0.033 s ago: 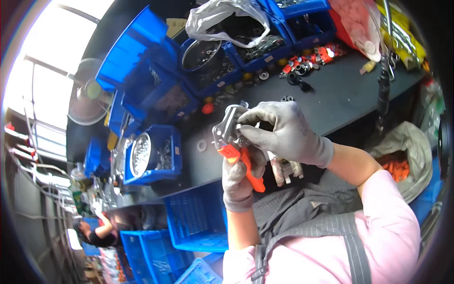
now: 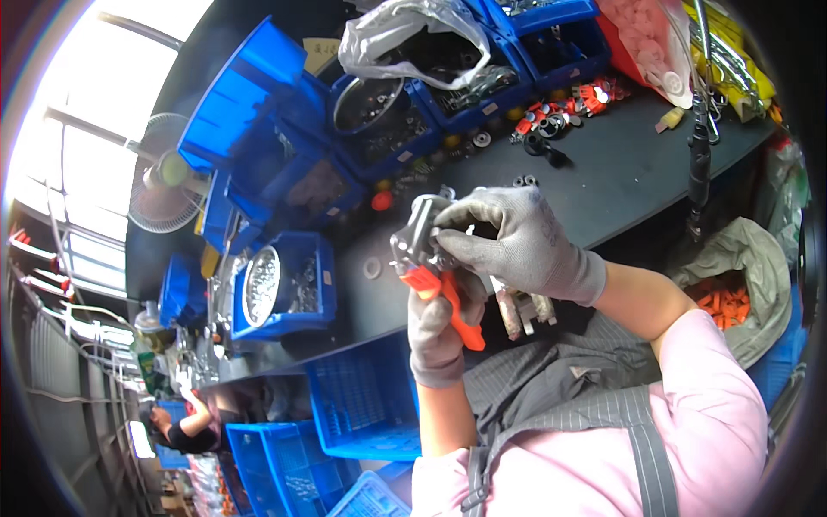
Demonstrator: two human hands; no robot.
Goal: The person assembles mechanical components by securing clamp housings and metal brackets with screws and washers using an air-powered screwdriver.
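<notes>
Since the earlier frame, the surroundings in the head view have slid slightly to the right, while both gloved hands keep nearly the same place. The metal-and-orange device (image 2: 422,239) is held up between them, in front of the table (image 2: 616,177) edge and above the person's lap, its metal head uppermost. The left hand (image 2: 438,338) is wrapped around the orange handle (image 2: 465,326). The right hand (image 2: 517,239) has thumb and forefinger drawn together at the side of the metal head; I cannot tell whether they pinch a small part there.

On the table, a round orange piece (image 2: 382,201) lies beyond the device, and a scattered pile of small orange and black parts (image 2: 568,110) lies farther right. A blue bin (image 2: 297,323) with shiny metal parts stands to the left, and a white plastic bag (image 2: 370,39) lies over bins at the back. At the right, a pale sack (image 2: 771,293) holds orange pieces (image 2: 722,303). A fan (image 2: 165,171) and a co-worker (image 2: 191,420) show at far left.
</notes>
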